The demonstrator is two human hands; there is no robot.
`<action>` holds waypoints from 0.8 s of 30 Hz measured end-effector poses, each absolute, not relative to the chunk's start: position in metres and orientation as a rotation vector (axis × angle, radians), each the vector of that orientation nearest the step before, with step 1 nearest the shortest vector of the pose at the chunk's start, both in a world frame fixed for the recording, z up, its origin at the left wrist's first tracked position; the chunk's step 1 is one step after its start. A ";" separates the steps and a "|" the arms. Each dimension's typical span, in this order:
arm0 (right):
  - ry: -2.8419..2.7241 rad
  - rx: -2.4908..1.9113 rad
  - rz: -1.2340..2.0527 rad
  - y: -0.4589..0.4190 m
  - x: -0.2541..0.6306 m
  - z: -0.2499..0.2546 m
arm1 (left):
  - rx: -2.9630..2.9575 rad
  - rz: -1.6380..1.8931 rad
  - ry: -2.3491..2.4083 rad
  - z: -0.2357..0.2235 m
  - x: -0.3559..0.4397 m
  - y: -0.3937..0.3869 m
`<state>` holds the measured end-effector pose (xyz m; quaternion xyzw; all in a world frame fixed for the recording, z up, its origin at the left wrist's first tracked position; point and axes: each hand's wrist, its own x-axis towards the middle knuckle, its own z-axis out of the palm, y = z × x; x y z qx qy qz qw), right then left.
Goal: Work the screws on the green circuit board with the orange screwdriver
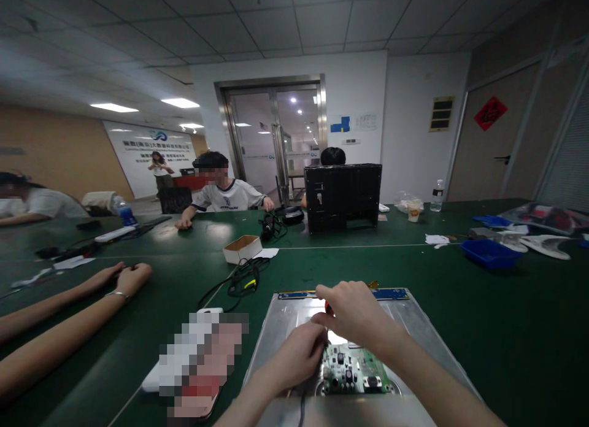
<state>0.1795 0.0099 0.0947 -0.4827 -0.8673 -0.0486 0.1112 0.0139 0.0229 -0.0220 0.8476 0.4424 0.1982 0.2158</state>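
A flat metal panel (pixel 262 353) lies on the green table in front of me, with a blue circuit strip (pixel 391 294) along its far edge. On it sits a green circuit board (pixel 354 369) carrying several small components. My right hand (pixel 356 310) is closed round a screwdriver (pixel 328 308), of which only a bit of the red and dark handle shows. Curled low at the board's upper left corner is my left hand (pixel 301 350); its fingertips are pinched just below the screwdriver, and what they hold is hidden.
Left of the panel lie a white power strip (pixel 209 316), black cables (pixel 246 283) and an open box (pixel 242 249). A co-worker's hands (pixel 126 280) rest farther left. A black monitor housing (pixel 343 197) stands across the table, and a blue tray (pixel 490 253) lies right.
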 end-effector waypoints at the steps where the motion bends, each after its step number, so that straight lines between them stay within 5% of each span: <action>1: -2.539 -1.433 -0.149 0.011 0.179 0.095 | 2.354 0.550 1.228 -0.022 0.014 0.023; 24: -2.560 -1.386 -0.118 0.013 0.184 0.093 | 2.343 0.496 1.234 -0.014 0.015 0.020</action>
